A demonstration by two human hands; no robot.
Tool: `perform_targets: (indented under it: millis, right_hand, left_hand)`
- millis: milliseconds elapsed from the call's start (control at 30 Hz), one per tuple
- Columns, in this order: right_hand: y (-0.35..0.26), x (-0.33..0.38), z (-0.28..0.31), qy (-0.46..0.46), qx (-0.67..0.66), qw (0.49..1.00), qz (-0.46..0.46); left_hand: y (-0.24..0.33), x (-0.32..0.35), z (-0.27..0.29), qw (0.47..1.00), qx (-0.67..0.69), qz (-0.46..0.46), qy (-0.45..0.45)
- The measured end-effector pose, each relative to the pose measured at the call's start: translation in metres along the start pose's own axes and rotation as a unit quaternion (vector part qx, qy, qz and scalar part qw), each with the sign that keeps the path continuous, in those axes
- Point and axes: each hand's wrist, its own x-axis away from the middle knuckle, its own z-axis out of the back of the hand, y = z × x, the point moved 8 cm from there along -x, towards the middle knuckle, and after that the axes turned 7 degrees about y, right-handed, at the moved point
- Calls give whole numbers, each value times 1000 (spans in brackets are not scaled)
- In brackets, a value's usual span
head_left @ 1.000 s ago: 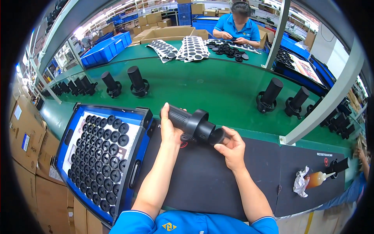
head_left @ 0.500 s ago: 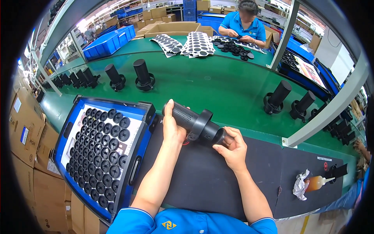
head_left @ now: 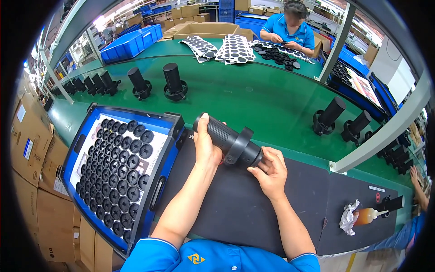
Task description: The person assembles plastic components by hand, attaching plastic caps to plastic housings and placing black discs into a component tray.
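Tube: so the short round piece [head_left: 258,157] at the end of the black tube [head_left: 218,135] was tipped with its mouth showing a second ago; now it's in line with the tube. Fingers cover part of it, so can't tell if it's fully seated.
Tube direction: long axis runs on a diagonal, holey end far and left, narrow end near and right, toward the right palm.
Right hand: the right hand [head_left: 273,176] has thumb and fingers closed on that short round piece, at the tube's lower end.
Left hand: the left hand [head_left: 207,149] is wrapped around the holey stretch, thumb on top. The fat ring [head_left: 240,146] goes around the tube between both hands.
Mat: all that is up in the air over the dark mat [head_left: 235,208].
Tray: blue tray [head_left: 145,119] to the left, rows of black discs [head_left: 122,170] on a white sheet.
Bottle: off right, an amber bottle [head_left: 364,216] lies next to some crumpled foil [head_left: 348,218].
Green table: more tubes stand on the green table [head_left: 249,99], like the left one [head_left: 172,77] and the right one [head_left: 332,110].
Far side: sticker sheets [head_left: 234,50], a pile of dark discs [head_left: 278,55], and a co-worker [head_left: 290,31] in blue.
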Motion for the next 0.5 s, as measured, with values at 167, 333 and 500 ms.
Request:
perform_targets:
  millis: [167,333,500]
  right_hand:
    - [11,5,0,21,-65,996,-57]
    - [40,0,2,-1,-99,976,-194]
    - [28,-20,42,72,-98,982,-146]
  left_hand:
    - [10,9,-11,997,-58,-31,-46]
    - [46,17,-33,946,-258,-133,-142]
    - [117,80,-82,817,-418,-358,-169]
